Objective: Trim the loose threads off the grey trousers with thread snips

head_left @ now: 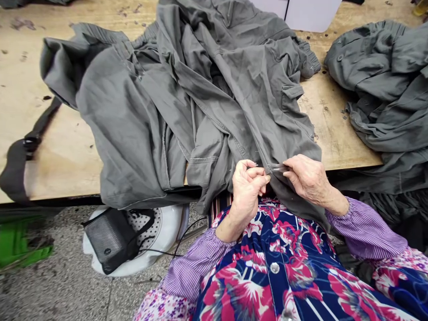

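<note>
A large grey cloth garment (220,98) with stitched seams, a pocket flap and elastic gathers lies crumpled on the table, its near part hanging over the front edge. My left hand (248,183) is closed, pinching the garment's seam between thumb and fingers near that edge. Just to the right, my right hand (306,178) is closed around a thin, pointed metal tool (280,169). The tool's tip meets the seam beside my left fingertips. Most of the tool is hidden in my fingers, so its exact kind does not show.
A second grey garment heap (384,84) lies on the right of the wooden table (334,120). A dark strap with a buckle (30,141) hangs at the left edge. Below are a white stool (150,263) bearing a black mesh bag (112,240), and a green item (20,243).
</note>
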`<control>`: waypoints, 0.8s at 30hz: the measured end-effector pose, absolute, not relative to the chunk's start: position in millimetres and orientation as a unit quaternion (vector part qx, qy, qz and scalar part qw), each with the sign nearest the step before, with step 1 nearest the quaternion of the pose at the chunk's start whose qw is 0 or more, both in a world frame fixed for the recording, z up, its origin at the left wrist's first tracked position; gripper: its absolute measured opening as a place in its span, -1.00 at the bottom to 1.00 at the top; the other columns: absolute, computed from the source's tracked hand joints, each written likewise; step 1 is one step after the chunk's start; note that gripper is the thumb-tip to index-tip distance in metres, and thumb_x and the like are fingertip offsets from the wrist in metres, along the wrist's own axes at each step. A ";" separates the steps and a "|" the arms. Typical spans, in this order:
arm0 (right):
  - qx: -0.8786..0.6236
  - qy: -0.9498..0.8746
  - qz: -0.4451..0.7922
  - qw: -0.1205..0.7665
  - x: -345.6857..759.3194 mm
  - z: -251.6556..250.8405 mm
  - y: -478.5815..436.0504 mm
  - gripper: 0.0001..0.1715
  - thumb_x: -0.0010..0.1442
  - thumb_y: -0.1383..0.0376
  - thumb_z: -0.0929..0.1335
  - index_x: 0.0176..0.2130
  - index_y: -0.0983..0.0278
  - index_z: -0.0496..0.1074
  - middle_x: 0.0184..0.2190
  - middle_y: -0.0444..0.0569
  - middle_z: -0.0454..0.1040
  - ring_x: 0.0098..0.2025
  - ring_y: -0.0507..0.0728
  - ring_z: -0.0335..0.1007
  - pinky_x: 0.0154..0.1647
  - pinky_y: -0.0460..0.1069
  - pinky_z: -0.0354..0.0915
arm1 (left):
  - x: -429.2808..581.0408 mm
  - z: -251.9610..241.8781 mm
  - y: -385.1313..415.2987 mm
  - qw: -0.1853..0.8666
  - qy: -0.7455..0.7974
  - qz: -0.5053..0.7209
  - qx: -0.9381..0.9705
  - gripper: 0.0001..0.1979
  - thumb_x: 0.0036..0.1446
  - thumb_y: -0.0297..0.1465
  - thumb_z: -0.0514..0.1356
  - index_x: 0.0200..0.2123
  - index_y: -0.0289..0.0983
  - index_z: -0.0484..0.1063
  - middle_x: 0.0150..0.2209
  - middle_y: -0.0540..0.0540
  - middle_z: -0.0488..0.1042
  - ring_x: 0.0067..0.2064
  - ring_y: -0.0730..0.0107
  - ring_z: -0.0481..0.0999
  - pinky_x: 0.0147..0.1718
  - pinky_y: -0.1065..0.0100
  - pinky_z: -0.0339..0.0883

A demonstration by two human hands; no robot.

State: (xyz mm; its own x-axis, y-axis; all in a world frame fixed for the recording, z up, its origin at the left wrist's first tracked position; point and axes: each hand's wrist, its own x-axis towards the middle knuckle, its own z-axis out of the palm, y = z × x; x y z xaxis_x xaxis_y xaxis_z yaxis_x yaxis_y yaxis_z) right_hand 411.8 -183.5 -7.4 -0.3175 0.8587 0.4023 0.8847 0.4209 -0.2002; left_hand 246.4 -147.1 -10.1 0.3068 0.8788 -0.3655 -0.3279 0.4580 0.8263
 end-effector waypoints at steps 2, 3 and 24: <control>-0.527 -0.820 -0.046 0.217 412.3 -7.9 -186.3 -0.85 0.25 0.31 0.21 -0.32 0.33 0.30 -0.44 -0.01 0.36 -0.41 0.08 0.17 -0.42 -0.02 0.07 | 246.2 -10.4 -146.8 0.746 0.421 0.405 0.320 -0.60 -0.18 -0.53 0.22 -0.29 -0.21 0.08 -0.59 0.20 0.32 -0.71 0.68 0.18 -0.76 0.62 0.02; -0.522 -0.825 -0.053 0.209 412.1 -8.0 -187.3 -0.85 0.24 0.31 0.22 -0.33 0.33 0.30 -0.45 -0.01 0.35 -0.42 0.09 0.16 -0.42 -0.02 0.07 | 246.2 -10.4 -146.7 0.748 0.419 0.404 0.319 -0.60 -0.18 -0.53 0.23 -0.29 -0.21 0.08 -0.59 0.20 0.31 -0.71 0.68 0.18 -0.76 0.62 0.01; -0.697 -0.563 -0.006 0.444 459.9 -21.5 -186.7 -0.63 0.16 0.17 0.31 -0.06 0.26 0.28 -0.22 0.04 0.40 -0.25 0.11 0.37 -0.29 0.00 0.31 | 252.5 -25.1 -152.7 0.440 0.528 0.331 0.647 -0.46 -0.08 -0.31 0.28 -0.07 -0.24 0.09 -0.36 -0.02 0.38 -0.42 0.41 0.40 -0.42 0.36 0.31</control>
State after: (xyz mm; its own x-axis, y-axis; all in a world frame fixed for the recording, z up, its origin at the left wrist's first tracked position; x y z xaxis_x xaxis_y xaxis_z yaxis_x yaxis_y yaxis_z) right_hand 459.9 -186.7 -21.5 0.3671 0.7788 0.5087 0.7902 0.0274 -0.6122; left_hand 252.5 -152.7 -25.1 0.2233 0.9741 -0.0369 0.3927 -0.0552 0.9180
